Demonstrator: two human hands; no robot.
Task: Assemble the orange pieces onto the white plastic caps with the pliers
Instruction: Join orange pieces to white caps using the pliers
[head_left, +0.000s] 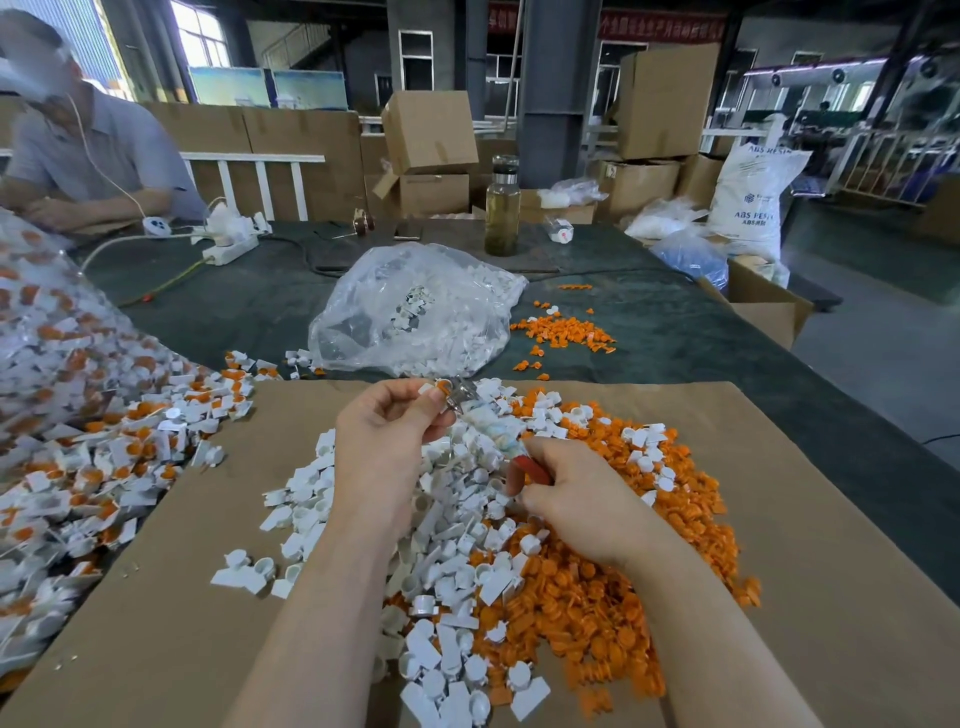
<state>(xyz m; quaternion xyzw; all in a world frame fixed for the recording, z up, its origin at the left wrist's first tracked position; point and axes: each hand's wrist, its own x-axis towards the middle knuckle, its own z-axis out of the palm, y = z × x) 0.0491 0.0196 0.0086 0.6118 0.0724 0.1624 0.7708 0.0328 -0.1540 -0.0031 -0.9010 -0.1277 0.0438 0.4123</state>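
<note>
My left hand (387, 423) pinches a white cap with an orange piece (441, 387) in it, held up over the piles. The metal jaws of the pliers (462, 397) close around that piece. My right hand (576, 493) grips the pliers' red handles (530, 467), whose middle is wrapped in pale tape. Below both hands lies a heap of loose white plastic caps (447, 561) on a sheet of cardboard (810, 571). A heap of loose orange pieces (597, 592) lies to the right of the caps.
A mound of assembled caps with orange inserts (88, 457) fills the left side. A clear bag of white caps (415, 312) and scattered orange pieces (563, 332) lie on the dark table behind. A bottle (502, 208), a power strip (228, 247) and a seated person (88, 150) are farther back.
</note>
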